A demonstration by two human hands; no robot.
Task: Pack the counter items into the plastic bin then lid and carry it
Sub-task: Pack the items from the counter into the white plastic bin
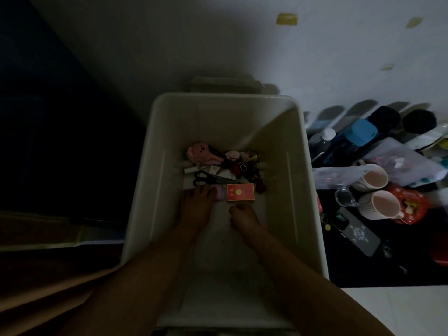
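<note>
A deep white plastic bin [300, 151] stands below me with both my arms reaching inside. On its floor lie a pink plush toy [201, 154], black scissors [204, 178], a red envelope [240, 192] and several small dark trinkets. My left hand [196, 204] lies flat on the bin floor, its fingers touching a small pale purple item [219, 191] beside the envelope. My right hand [242, 215] is just in front of the red envelope, fingers curled under with nothing seen in them. No lid is in view.
To the right, a dark counter [363, 272] carries two pink-lined mugs [381, 206], a small glass, a phone, a blue-lidded bottle [358, 133], plastic bags and a red packet. A white wall is behind. Dark furniture and brown fabric lie to the left.
</note>
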